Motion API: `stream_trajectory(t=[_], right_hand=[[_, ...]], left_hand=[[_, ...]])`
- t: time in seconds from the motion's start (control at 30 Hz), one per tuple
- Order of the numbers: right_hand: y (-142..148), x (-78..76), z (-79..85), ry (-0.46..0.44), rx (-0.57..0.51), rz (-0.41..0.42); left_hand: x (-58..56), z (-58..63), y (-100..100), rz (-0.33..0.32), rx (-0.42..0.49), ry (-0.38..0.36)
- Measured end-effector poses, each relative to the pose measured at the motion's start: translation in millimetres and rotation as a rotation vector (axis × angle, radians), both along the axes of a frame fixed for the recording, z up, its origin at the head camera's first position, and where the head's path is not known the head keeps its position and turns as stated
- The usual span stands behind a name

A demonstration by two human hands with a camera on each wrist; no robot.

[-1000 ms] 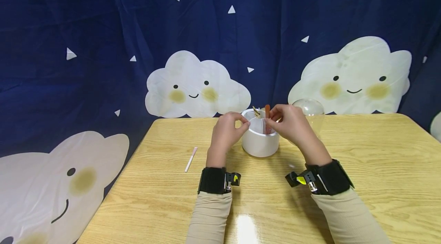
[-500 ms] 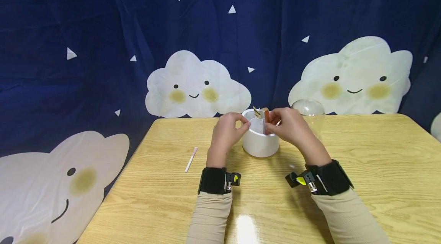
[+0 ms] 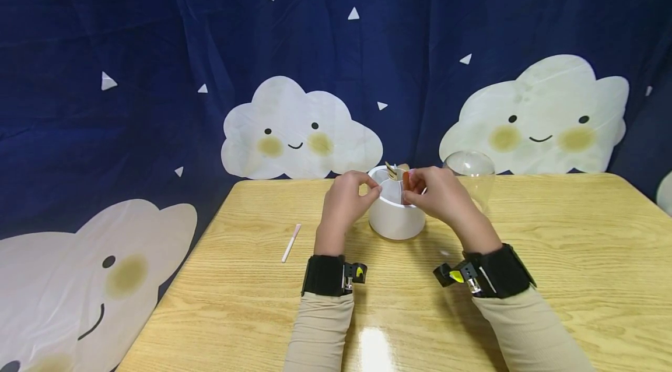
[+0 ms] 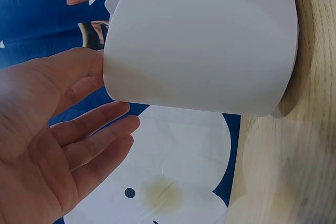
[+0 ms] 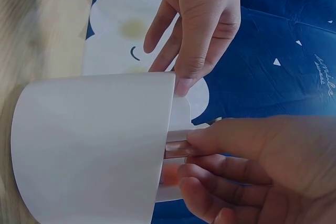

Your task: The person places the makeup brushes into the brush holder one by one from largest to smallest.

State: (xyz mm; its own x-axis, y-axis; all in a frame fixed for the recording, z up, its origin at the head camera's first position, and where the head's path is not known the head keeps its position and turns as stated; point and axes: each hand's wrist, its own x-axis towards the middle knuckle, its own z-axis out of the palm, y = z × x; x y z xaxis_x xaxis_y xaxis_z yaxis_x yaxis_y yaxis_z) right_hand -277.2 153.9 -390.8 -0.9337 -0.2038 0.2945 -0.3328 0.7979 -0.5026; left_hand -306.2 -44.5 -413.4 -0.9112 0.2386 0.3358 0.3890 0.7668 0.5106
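Observation:
On the table stands a white round holder [image 3: 397,224] with inner dividers. My left hand [image 3: 346,200] pinches its left rim between thumb and index finger; the other fingers lie along the outside in the left wrist view. My right hand [image 3: 440,190] is over the right side and pinches an orange-brown flat stick [image 3: 406,180], whose lower part is down inside a compartment. In the right wrist view, thumb and fingertips grip its coppery part [image 5: 177,149]. A gold curved-tipped piece [image 3: 391,171] stands in a rear compartment. The holder's floor is hidden.
A slim white stick with a pink tip [image 3: 291,243] lies left of the holder. Behind my right hand stands a clear dome [image 3: 474,171], partly covered by it. The wooden table [image 3: 231,302] ends at a dark blue cloud-printed curtain [image 3: 325,39].
My right hand has moved slightly down and left, and the orange-brown stick has sunk lower into the holder. My left hand stays on the rim.

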Motion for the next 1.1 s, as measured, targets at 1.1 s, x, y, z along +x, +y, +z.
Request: stream_trajectory(t=[1.1], right_hand=[[3.0, 0.3, -2.5, -0.015, 0.044, -0.011]], left_hand=[[-0.7, -0.3, -0.4, -0.002, -0.006, -0.002]])
